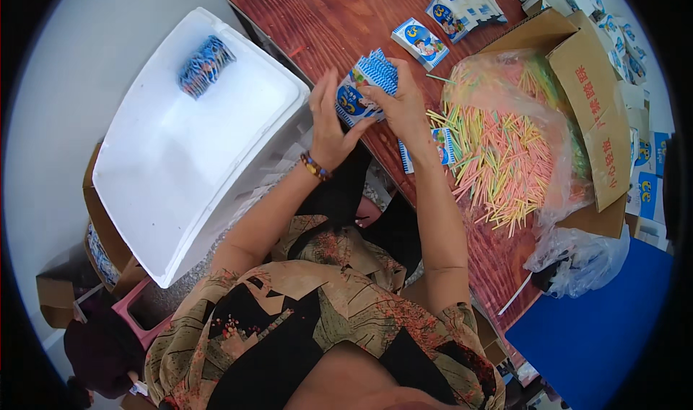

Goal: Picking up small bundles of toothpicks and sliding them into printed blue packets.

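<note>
A stack of small blue-and-white packets with striped, crimped ends is gripped in my right hand, the thumb lying across its front. The packets fan out at the top. My left hand, with a beaded bracelet on the wrist, rests along the stack's left side, its fingers stretched out and the thumb near the lower edge. Both hands are over the left edge of the reddish wooden table. Partly under my right forearm, another blue-and-white packet lies on the table.
To the left stands a white foam box holding a row of packets. A cardboard box on its side spills pink, yellow and green thin sticks. More packets and a fanned stack lie beyond. A blue board is at right.
</note>
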`<state>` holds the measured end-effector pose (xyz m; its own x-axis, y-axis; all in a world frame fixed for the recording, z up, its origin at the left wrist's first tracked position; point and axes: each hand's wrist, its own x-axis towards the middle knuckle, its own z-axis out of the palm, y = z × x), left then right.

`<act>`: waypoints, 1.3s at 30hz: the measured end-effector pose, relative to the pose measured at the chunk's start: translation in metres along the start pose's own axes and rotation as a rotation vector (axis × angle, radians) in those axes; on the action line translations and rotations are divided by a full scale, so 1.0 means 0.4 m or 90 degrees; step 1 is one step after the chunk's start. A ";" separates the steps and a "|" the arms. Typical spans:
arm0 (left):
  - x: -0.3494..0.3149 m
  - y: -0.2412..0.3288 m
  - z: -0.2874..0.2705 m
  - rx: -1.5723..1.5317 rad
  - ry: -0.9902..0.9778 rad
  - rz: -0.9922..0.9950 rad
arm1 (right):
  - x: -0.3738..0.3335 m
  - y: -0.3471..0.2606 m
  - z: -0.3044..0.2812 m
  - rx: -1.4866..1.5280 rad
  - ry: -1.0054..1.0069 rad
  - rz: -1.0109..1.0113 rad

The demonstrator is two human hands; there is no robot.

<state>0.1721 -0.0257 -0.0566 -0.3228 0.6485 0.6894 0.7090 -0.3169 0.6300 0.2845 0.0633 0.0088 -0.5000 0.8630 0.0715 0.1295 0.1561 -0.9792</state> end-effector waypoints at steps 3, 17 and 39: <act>-0.041 0.019 -0.004 0.046 0.065 -0.039 | -0.001 -0.009 -0.007 -0.019 -0.016 -0.011; 0.123 0.058 -0.228 -0.025 0.008 -0.017 | 0.026 -0.226 0.156 -0.045 0.004 -0.149; -0.171 -0.742 -0.716 0.254 0.126 -0.360 | 0.294 0.173 1.220 -0.090 -0.292 -0.128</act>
<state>-0.1957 -0.1741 -0.1883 -0.7888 0.4887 0.3728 0.5632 0.3319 0.7568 -0.1834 -0.0590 -0.1431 -0.8470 0.5144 0.1340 0.0904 0.3879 -0.9173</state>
